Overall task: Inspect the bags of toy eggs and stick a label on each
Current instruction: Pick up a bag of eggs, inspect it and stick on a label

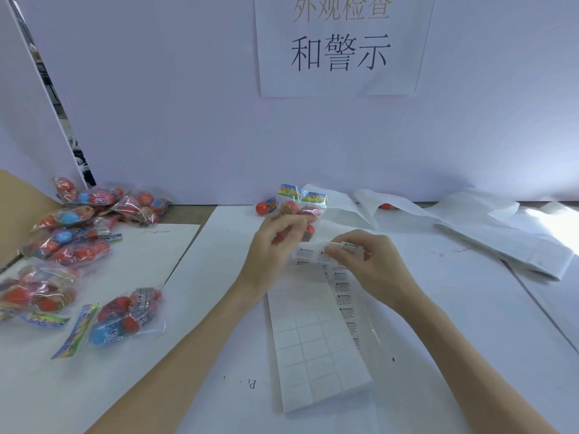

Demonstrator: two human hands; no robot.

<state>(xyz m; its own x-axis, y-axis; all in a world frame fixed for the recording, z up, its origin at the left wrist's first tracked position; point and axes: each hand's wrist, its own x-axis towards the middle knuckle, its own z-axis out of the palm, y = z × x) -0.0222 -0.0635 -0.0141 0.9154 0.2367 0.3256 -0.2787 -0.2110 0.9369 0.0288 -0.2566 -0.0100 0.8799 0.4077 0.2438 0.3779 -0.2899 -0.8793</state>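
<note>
My left hand [275, 245] holds a clear bag of red toy eggs [302, 206] with a colourful header, raised above the middle of the table. Its lower fingers also touch the top of a white label sheet [316, 327] that lies in front of me. My right hand [372, 264] pinches the folded-over top edge of that sheet, where warning labels [313, 253] show. Most label places on the sheet's left columns are peeled; a column of printed labels runs down its right side.
Several bags of red and blue toy eggs [72, 233] are heaped at the left, one bag [125, 314] lying nearer me. A loose red egg [262, 208] sits behind the held bag. Used backing sheets [501, 242] lie at the right. A white wall with a paper sign [341, 45] stands behind.
</note>
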